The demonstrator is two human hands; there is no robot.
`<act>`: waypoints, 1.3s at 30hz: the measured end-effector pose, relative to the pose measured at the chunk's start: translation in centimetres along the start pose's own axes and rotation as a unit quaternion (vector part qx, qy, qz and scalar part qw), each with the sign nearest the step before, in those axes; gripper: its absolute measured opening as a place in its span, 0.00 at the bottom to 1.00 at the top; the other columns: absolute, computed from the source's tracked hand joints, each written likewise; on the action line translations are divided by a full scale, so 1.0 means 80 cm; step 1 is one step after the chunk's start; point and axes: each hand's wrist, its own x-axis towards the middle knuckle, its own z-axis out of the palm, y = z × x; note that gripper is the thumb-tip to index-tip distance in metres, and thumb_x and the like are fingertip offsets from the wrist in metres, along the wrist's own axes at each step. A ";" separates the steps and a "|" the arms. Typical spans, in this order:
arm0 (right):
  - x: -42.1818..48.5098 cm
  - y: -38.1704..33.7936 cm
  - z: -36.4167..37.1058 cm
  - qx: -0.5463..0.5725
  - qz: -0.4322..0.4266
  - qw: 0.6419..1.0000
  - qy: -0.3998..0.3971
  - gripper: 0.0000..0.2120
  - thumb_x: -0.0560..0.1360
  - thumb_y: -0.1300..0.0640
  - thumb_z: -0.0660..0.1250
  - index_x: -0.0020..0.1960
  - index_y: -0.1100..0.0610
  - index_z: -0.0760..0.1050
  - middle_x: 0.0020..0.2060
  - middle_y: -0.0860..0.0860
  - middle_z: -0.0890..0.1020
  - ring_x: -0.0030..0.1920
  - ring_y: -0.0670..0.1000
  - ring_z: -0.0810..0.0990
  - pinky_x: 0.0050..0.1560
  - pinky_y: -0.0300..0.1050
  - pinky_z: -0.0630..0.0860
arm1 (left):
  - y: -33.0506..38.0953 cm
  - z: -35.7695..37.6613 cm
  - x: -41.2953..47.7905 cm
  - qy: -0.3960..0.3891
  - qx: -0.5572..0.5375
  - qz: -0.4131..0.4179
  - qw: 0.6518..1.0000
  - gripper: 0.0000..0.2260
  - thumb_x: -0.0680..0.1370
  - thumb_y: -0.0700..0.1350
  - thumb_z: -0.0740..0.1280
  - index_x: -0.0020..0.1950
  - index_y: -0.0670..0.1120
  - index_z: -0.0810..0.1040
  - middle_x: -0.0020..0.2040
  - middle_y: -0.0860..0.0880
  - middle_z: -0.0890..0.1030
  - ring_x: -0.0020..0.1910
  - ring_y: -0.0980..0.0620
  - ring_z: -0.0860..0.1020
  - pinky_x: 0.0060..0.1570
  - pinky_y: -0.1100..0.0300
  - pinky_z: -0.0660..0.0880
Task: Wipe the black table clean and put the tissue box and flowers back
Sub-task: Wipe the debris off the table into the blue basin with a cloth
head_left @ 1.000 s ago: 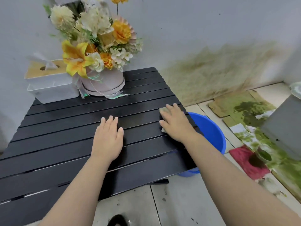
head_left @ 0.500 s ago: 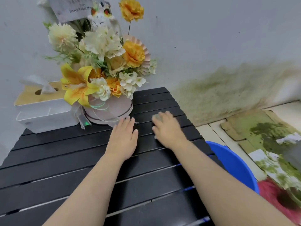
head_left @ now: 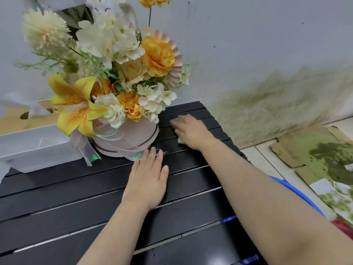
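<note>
Right hand (head_left: 191,131) presses pale cloth (head_left: 180,140) on black slatted tabletop (head_left: 76,197); left hand (head_left: 147,180) flat, empty. Mid-wipe; next, clear far corner.

No text can be read; the card (head_left: 55,3) above the flowers (head_left: 107,73) is blurred.

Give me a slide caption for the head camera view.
Right hand wipes the black table with a cloth beside the flowers; left hand rests flat.
</note>
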 end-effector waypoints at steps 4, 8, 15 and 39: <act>0.047 0.009 0.008 -0.049 0.218 0.975 0.005 0.21 0.78 0.48 0.57 0.69 0.52 0.65 0.68 0.51 0.66 0.69 0.56 0.58 0.67 0.60 0.58 | -0.004 0.004 0.002 0.005 -0.001 -0.003 1.000 0.26 0.79 0.56 0.39 0.76 0.50 0.43 0.78 0.51 0.42 0.76 0.54 0.38 0.74 0.56 0.39; 0.071 -0.023 0.019 -0.036 0.045 0.997 -0.041 0.23 0.78 0.48 0.59 0.72 0.49 0.61 0.72 0.50 0.62 0.71 0.55 0.56 0.69 0.62 0.55 | -0.003 0.003 0.002 0.010 0.008 0.000 1.000 0.31 0.73 0.60 0.34 0.76 0.51 0.43 0.78 0.52 0.43 0.76 0.54 0.39 0.74 0.56 0.40; 0.044 0.046 0.007 -0.065 0.114 0.990 -0.049 0.25 0.78 0.50 0.58 0.73 0.51 0.60 0.72 0.54 0.63 0.70 0.58 0.59 0.69 0.56 0.60 | -0.002 0.002 0.002 0.009 -0.003 -0.007 1.000 0.23 0.81 0.52 0.43 0.76 0.51 0.44 0.78 0.52 0.43 0.76 0.54 0.40 0.74 0.56 0.39; -0.263 -0.014 -0.071 0.013 0.045 0.998 -0.032 0.21 0.80 0.57 0.54 0.73 0.51 0.62 0.72 0.53 0.65 0.72 0.59 0.58 0.68 0.59 0.59 | 0.012 -0.025 -0.176 0.011 -0.027 0.005 1.000 0.36 0.70 0.59 0.31 0.76 0.48 0.50 0.77 0.53 0.52 0.76 0.51 0.44 0.74 0.55 0.44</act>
